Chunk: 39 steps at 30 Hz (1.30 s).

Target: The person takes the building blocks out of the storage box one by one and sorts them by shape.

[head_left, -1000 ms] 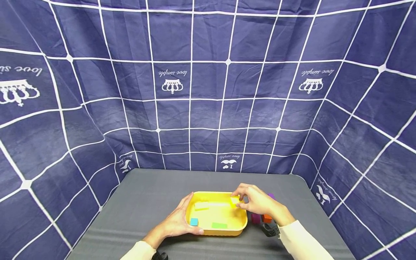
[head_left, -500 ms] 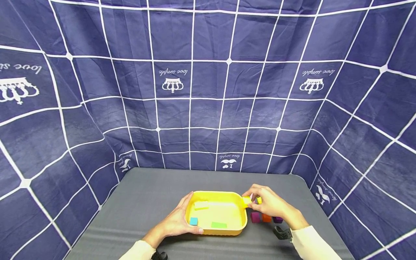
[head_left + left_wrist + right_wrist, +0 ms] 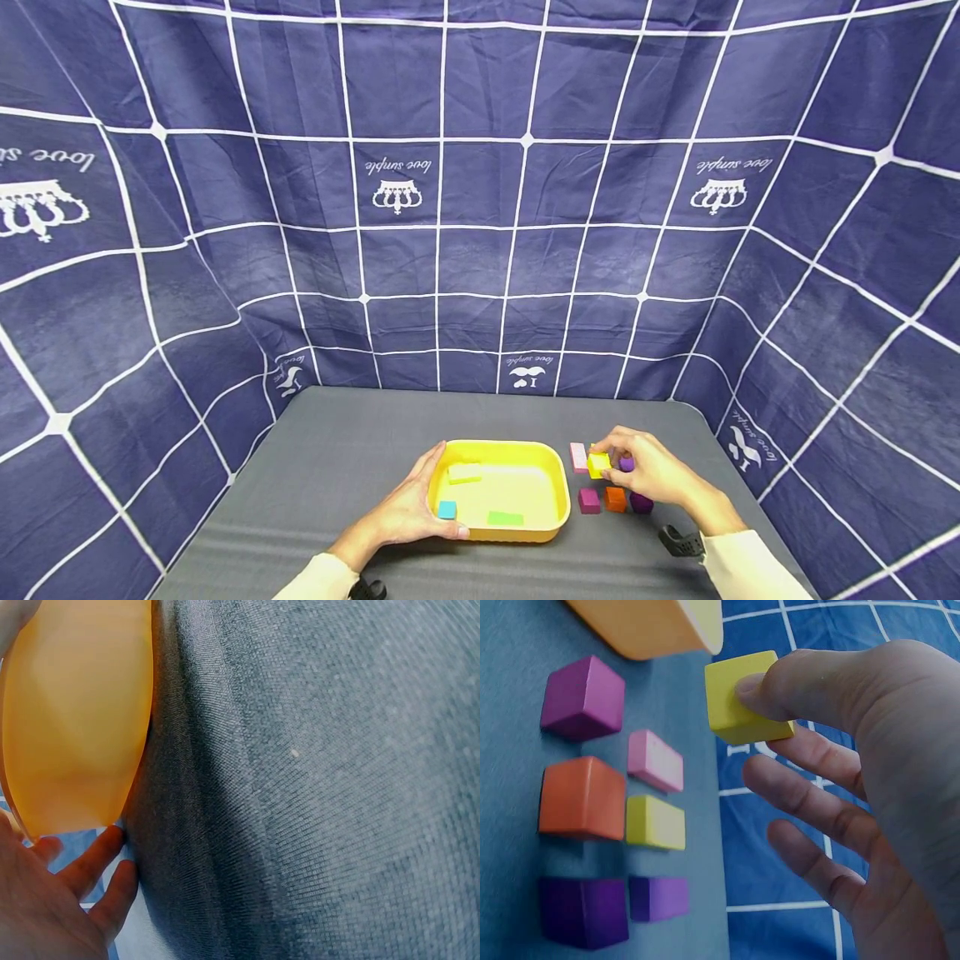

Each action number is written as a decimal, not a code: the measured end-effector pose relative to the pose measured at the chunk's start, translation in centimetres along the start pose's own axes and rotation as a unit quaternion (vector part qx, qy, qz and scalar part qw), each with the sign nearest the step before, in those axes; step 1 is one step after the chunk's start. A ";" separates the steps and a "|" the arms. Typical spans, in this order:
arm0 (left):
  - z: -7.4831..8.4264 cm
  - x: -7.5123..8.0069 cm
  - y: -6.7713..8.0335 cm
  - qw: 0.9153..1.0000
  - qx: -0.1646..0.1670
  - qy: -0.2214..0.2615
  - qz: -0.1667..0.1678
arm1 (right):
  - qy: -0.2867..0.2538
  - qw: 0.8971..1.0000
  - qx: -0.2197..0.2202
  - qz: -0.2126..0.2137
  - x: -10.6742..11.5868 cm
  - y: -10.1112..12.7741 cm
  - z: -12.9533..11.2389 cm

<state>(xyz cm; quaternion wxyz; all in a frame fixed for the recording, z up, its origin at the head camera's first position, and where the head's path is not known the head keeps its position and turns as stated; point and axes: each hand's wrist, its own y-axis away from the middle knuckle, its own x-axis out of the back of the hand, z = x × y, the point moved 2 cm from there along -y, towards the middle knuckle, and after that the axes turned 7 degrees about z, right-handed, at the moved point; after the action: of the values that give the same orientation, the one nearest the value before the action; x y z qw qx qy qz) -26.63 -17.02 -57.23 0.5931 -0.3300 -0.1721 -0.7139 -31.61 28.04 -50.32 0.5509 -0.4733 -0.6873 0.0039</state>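
Left hand (image 3: 408,510) is spread wide, gripping left end of yellow tray (image 3: 510,537). Inside: green block (image 3: 506,519), blue block (image 3: 447,510), pale bar (image 3: 465,474) behind. Right of tray on grey counter (image 3: 360,450), near row: magenta cube (image 3: 588,501), orange cube (image 3: 615,500), dark purple block (image 3: 641,502). Right hand (image 3: 651,472) pinches yellow cube (image 3: 598,465) off counter by far row: pink block (image 3: 577,457), yellow block (image 3: 656,823), violet block (image 3: 626,463). Blue curtain (image 3: 480,267) beyond.

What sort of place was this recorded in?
Probably a makeshift filming booth: dark blue cloth with white grid lines hangs at the back and both sides of a grey tabletop holding a yellow tray.
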 end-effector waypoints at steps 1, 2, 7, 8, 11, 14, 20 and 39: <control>0.0 0.0 0.0 1.000 0.000 0.000 0.000 | 0.002 1.000 0.002 0.003 0.1 0.2 0.1; -0.1 0.0 0.0 1.000 0.000 0.000 0.000 | 0.006 1.000 0.002 0.005 0.1 0.4 0.2; -0.3 0.0 0.0 1.000 -0.001 -0.002 0.001 | 0.025 0.999 0.008 0.021 0.4 1.5 0.7; -0.3 -0.1 -0.1 1.000 -0.002 -0.001 0.002 | 0.027 0.999 0.008 0.024 0.4 1.7 0.8; -0.3 -0.1 -0.1 1.000 -0.002 -0.001 0.004 | 0.028 0.999 0.002 0.030 0.8 2.4 1.2; -0.3 -0.2 -0.1 1.000 -0.001 -0.001 0.004 | 0.031 0.999 -0.006 0.037 1.1 3.2 1.6; -0.2 -0.2 0.0 1.000 0.001 -0.002 0.007 | 0.032 0.998 -0.007 0.055 1.9 4.6 2.3; -0.2 -0.2 0.0 1.000 0.003 -0.002 0.007 | 0.059 0.993 -0.063 0.082 3.5 8.6 4.6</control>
<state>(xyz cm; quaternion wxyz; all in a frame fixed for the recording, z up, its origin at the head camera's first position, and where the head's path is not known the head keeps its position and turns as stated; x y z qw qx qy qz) -26.68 -16.99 -57.55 0.5985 -0.3310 -0.1736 -0.7086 -29.35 37.46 -54.07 0.5572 -0.5614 -0.6114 -0.0226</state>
